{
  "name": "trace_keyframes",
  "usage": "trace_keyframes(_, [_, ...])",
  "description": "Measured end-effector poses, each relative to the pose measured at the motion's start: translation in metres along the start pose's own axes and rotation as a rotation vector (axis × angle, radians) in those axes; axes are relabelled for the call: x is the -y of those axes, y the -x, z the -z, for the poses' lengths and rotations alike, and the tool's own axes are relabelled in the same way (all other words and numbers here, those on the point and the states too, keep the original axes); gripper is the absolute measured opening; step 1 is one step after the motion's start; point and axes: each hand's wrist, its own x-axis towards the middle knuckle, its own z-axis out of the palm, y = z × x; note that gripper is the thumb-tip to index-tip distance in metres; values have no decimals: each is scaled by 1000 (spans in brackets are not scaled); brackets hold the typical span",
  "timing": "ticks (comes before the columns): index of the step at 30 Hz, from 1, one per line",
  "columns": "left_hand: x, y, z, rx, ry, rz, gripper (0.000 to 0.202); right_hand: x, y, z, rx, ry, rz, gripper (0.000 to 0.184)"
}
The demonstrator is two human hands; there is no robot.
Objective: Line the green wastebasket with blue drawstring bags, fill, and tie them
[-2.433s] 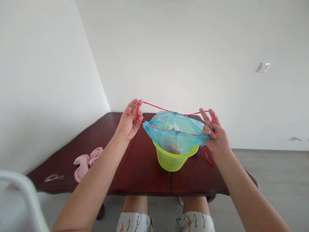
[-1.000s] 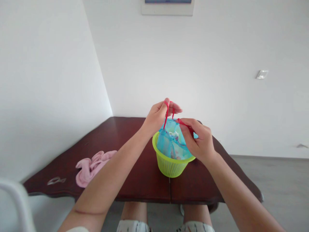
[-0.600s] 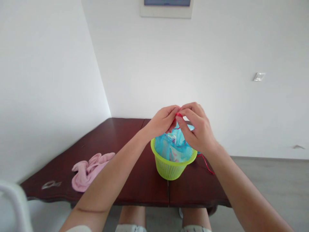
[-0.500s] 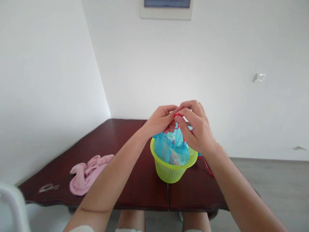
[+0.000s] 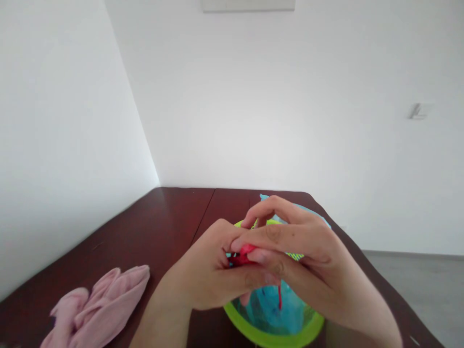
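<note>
Grip: both hands are closed on the red cord [image 5: 248,252], the right hand [image 5: 304,256] pinching it between thumb and index fingertip, the left hand [image 5: 206,270] closing its thumb and bent fingers about the adjoining length. For clock positions, take the middle of the yellow-green basket [image 5: 277,338] as the dial center, with 12 o'clock at the side far from the person. Left hand is located at 9 o'clock and right hand at 2 o'clock; the fingers meet and overlap above the basket, concealing part of the cord and much of the opening. One short end of the cord hangs below the left thumb tip, over the blue plastic bag [image 5: 292,314]. Bag sits inside the basket; its contents cannot be made out. Basket rests on the dark red-brown table [image 5: 163,227], its rim exposed mainly from 4 to 7 o'clock. A separate visible portion of blue film [image 5: 312,211] extends beyond the basket at 12 to 1 o'clock, partly hidden by the right hand. Pink cloth [image 5: 105,309] lies bunched on the table between 8 and 9 o'clock, well apart from the basket. On the white wall [image 5: 232,106], a small switch plate [image 5: 420,111] is mounted between 1 and 2 o'clock.
</note>
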Motion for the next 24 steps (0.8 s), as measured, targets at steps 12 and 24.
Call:
trace_keyframes(12, [27, -14, -1, 2, 80, 59, 31, -27, 45, -7, -284, 208, -218, 31])
trace_keyframes(24, [61, -31, -2, -185, 450, 110, 27, -48, 52, -7, -393, 187, -278, 15])
